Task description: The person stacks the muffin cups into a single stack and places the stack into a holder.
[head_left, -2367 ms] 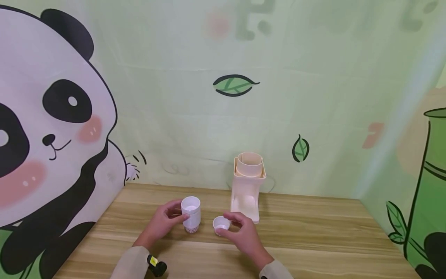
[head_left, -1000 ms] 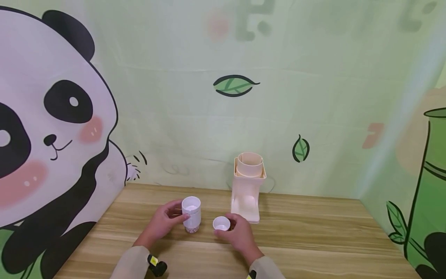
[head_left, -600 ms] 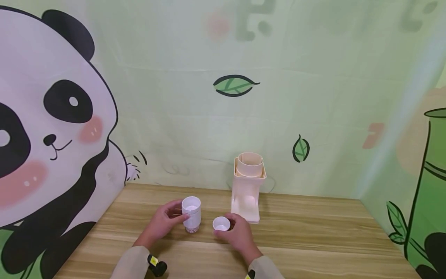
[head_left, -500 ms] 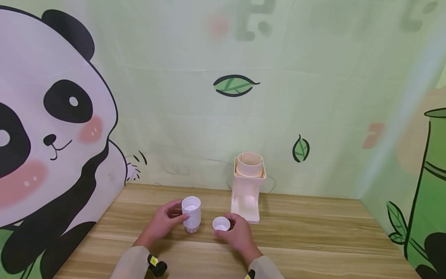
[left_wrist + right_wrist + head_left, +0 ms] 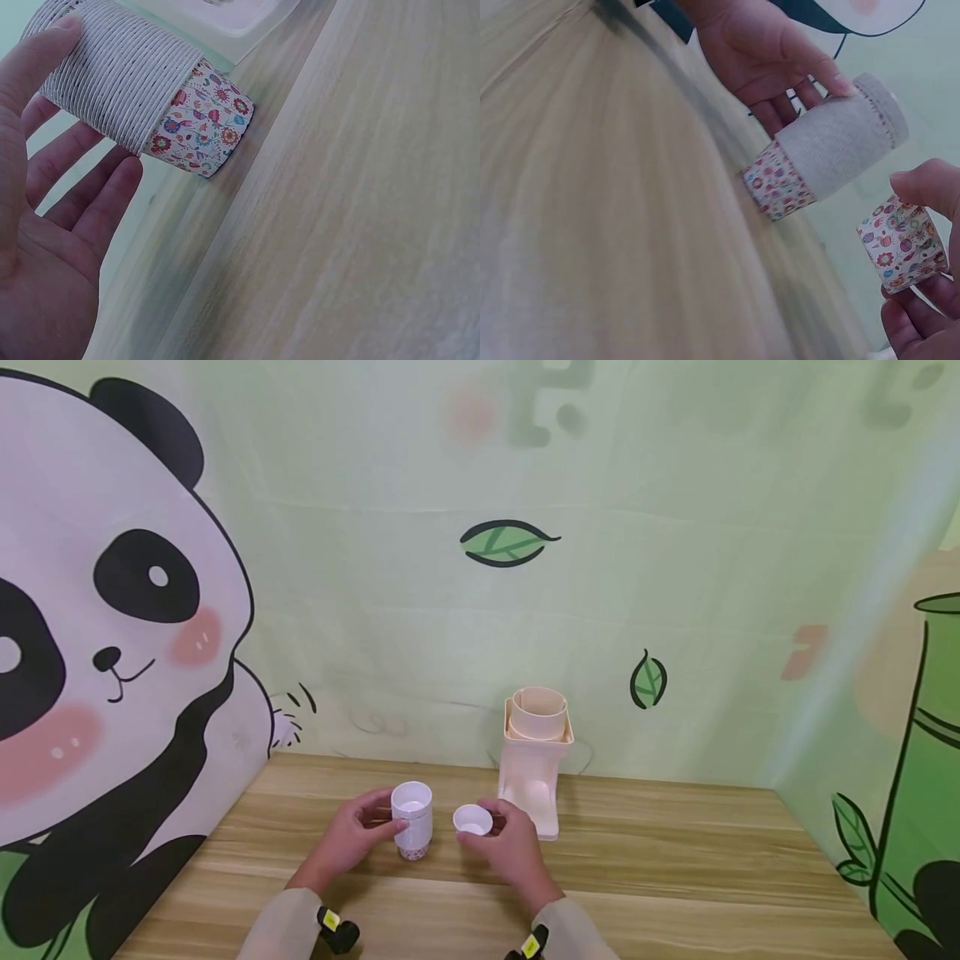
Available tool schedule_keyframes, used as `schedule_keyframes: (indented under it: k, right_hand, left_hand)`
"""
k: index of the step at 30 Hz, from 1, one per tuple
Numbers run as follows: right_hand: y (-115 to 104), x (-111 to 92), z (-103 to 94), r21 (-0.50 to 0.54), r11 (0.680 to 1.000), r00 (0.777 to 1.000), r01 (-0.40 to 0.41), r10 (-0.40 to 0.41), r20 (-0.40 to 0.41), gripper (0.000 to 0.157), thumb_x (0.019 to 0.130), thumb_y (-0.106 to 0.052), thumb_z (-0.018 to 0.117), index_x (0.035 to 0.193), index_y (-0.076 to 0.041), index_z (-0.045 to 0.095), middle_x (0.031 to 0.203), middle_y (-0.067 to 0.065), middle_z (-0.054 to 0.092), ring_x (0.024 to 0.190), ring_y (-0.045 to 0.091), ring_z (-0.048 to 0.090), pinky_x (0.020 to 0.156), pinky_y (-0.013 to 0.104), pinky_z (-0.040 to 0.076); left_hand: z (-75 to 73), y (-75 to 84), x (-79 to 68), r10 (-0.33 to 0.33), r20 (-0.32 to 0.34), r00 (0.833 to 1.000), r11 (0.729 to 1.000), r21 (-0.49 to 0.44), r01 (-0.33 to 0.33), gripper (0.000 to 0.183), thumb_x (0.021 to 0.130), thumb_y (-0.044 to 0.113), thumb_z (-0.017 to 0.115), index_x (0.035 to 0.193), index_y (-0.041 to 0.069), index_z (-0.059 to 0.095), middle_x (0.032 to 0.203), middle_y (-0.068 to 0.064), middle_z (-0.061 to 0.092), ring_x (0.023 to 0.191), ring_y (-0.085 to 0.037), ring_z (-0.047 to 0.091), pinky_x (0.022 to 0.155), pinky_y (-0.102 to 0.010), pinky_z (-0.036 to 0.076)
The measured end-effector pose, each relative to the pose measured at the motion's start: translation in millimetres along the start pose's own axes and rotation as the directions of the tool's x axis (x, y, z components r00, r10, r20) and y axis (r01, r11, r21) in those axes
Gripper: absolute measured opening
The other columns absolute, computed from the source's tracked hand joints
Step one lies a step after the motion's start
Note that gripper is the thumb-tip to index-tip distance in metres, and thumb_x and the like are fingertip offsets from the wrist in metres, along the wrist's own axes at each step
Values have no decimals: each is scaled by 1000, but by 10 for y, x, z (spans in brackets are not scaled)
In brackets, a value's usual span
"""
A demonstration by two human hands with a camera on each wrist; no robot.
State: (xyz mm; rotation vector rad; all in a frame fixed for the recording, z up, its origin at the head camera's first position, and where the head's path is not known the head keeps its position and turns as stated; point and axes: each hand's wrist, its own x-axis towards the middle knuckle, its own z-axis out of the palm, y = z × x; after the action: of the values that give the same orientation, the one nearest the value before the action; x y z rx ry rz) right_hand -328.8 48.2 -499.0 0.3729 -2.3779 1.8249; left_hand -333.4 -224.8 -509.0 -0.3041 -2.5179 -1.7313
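Note:
A tall stack of nested white paper cups (image 5: pixel 414 833) stands upright near the middle of the wooden table. In the left wrist view, the lowest cup of this stack (image 5: pixel 204 120) shows a colourful flower print below many tightly packed rims. My left hand (image 5: pixel 354 835) grips the stack from its left side, thumb in front. To the right of it, my right hand (image 5: pixel 516 850) pinches a single paper cup (image 5: pixel 472 820) between thumb and fingers, its mouth facing up. The same flower print covers this cup (image 5: pixel 901 244) in the right wrist view, where it is apart from the stack.
Behind the right hand stands a pale pink stand (image 5: pixel 529 785) with a round open tube (image 5: pixel 538 718) at its top. A green printed backdrop (image 5: pixel 375 610) with a panda and leaves rises behind the wooden table (image 5: pixel 690 860).
My right hand first closes its grip on the single cup, then raises it slightly and a little leftward. The left hand and the stack stay where they were.

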Motion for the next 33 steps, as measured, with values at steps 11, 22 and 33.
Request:
schedule_keyframes:
  k: [11, 22, 33]
  right_hand:
    - [-259, 147, -38, -12, 1000, 1000, 11, -11, 21, 57, 77, -26, 91, 125, -6, 68, 115, 11, 71, 99, 20, 69, 85, 29, 60]
    - [-573, 274, 78, 17, 997, 994, 79, -80, 72, 61, 79, -28, 90, 131, -5, 66, 116, 9, 73, 104, 22, 70, 88, 30, 60]
    - [-693, 365, 285, 47, 995, 990, 88, -93, 109, 61, 80, -25, 89, 131, -2, 65, 116, 13, 74, 107, 26, 71, 93, 37, 60]
  left_hand:
    - [7, 10, 3, 23, 1, 1000, 1000, -4, -23, 52, 90, 28, 80, 137, 12, 63, 128, -14, 71, 118, -31, 68, 102, -48, 56]
    - [-4, 26, -8, 25, 12, 1000, 999, -23, -24, 51, 91, 27, 79, 137, 14, 63, 128, -14, 71, 118, -31, 68, 103, -46, 56]
    - [-13, 44, -27, 21, 19, 1000, 999, -26, -21, 51, 91, 30, 79, 138, 15, 63, 130, -13, 70, 120, -31, 67, 104, -49, 55]
